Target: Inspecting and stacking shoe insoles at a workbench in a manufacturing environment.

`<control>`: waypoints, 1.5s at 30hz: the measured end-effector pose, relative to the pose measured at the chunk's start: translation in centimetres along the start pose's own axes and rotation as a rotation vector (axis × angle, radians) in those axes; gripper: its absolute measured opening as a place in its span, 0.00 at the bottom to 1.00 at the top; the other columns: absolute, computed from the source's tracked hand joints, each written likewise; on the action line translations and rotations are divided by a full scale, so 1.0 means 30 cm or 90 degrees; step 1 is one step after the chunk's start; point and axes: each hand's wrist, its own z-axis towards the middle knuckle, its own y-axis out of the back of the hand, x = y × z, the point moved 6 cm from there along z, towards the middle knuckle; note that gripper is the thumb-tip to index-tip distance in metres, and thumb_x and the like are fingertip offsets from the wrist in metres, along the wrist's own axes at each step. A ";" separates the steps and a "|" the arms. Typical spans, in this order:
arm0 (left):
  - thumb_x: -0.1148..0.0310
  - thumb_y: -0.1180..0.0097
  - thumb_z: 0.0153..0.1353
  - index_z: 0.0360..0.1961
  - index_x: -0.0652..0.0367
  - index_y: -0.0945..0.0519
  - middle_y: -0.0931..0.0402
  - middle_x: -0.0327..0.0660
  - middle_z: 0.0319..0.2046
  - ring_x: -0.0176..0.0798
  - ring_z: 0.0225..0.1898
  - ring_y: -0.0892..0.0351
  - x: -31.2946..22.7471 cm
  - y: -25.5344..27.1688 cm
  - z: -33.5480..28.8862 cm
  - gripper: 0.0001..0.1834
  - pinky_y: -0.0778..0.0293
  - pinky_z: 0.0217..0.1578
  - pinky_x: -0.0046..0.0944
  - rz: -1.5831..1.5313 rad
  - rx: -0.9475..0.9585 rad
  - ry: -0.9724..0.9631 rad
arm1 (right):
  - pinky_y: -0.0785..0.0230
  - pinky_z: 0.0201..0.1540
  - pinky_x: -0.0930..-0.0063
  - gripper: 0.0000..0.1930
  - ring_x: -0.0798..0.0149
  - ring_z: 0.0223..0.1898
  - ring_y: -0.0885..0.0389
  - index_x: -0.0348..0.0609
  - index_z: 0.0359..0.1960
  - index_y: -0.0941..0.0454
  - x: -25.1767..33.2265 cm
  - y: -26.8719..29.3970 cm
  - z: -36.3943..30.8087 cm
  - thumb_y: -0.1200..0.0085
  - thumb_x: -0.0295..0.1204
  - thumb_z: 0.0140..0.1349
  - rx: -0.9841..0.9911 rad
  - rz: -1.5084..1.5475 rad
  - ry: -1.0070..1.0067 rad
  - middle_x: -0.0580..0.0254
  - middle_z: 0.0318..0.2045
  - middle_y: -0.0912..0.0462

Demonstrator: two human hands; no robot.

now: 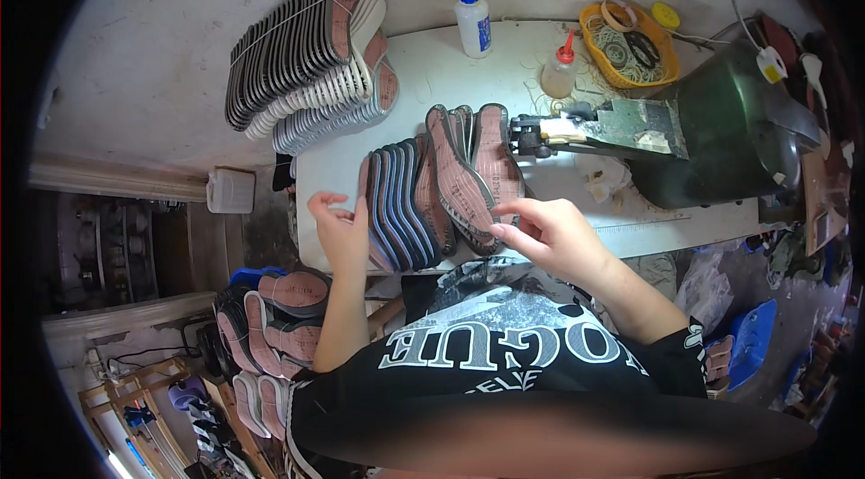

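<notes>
Slanting leftward, the person's right hand (550,231) had thumb and forefinger apart at the edge of the top pink sole (461,174); whether it gripped, one could not tell. The left hand (341,231) stood nearly upright, fingers loosely bent, thumb parted, beside the striped soles (396,204). All sat between the hands, on the table (423,73).

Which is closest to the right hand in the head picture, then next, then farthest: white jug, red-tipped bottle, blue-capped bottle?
1. Red-tipped bottle: above the right hand, on the table.
2. Blue-capped bottle: higher up, to the left.
3. White jug: far left, off the table.
</notes>
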 end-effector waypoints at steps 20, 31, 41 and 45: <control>0.80 0.30 0.43 0.60 0.63 0.44 0.24 0.45 0.40 0.38 0.44 0.22 -0.507 -0.014 -0.104 0.45 0.26 0.47 0.39 -0.656 0.283 0.080 | 0.27 0.41 0.70 0.33 0.60 0.35 0.17 0.37 0.58 0.35 0.098 0.008 -0.077 0.34 0.34 0.53 -0.131 0.177 0.179 0.55 0.36 0.18; 0.72 0.36 0.56 0.45 0.67 0.24 0.20 0.39 0.39 0.29 0.38 0.21 -0.854 -0.257 -0.164 0.17 0.25 0.42 0.30 -0.843 0.754 0.046 | 0.27 0.39 0.79 0.19 0.74 0.35 0.21 0.35 0.48 0.26 -0.129 0.059 -0.053 0.42 0.34 0.61 0.030 0.812 0.064 0.63 0.38 0.21; 0.73 0.35 0.55 0.43 0.67 0.23 0.19 0.41 0.37 0.30 0.36 0.21 -0.846 -0.322 -0.110 0.16 0.25 0.40 0.30 -0.691 0.553 -0.116 | 0.35 0.25 0.79 0.11 0.77 0.20 0.31 0.33 0.28 0.22 -0.119 0.227 -0.047 0.46 0.31 0.63 -0.083 0.238 0.065 0.65 0.18 0.22; 0.73 0.35 0.55 0.43 0.69 0.24 0.19 0.41 0.34 0.31 0.35 0.21 -0.850 -0.307 -0.103 0.16 0.25 0.39 0.31 -0.697 0.437 -0.156 | 0.35 0.25 0.75 0.09 0.76 0.20 0.31 0.34 0.30 0.22 -0.062 0.232 -0.054 0.48 0.28 0.64 -0.169 0.143 0.087 0.61 0.17 0.25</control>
